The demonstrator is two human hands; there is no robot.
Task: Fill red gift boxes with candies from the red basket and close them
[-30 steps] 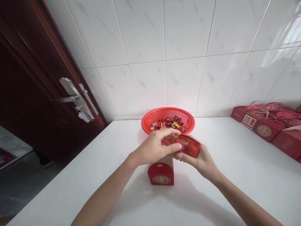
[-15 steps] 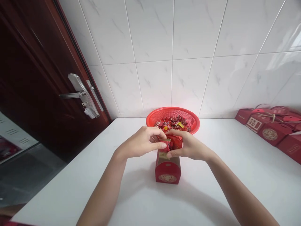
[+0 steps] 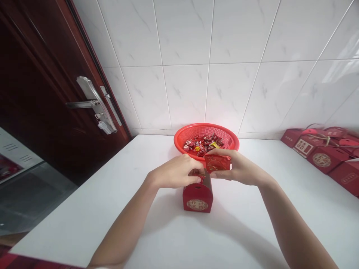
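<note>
A small red gift box (image 3: 197, 201) with an arched end and a round gold emblem stands upright on the white table. My left hand (image 3: 179, 172) is at the top of this box, its fingers closed and dipping at the opening; a bit of red wrapper shows by the thumb, and the fingertips are partly hidden. Just right of the box top, my right hand (image 3: 244, 168) grips a shiny red wrapped packet (image 3: 217, 163) between thumb and fingers. Behind both hands sits a red plastic basket (image 3: 179, 141) holding many small wrapped candies (image 3: 202, 144).
Several red gift boxes (image 3: 322, 158) with string handles are grouped at the right of the white table (image 3: 112, 209). A tiled wall (image 3: 185, 97) rises behind. To the left is a dark wooden door (image 3: 50, 74) with a metal handle (image 3: 84, 104).
My hands have parted: the right one has drawn the red packet rightward, while the left one has lowered to the box top with the small candy. The view has shifted slightly.
</note>
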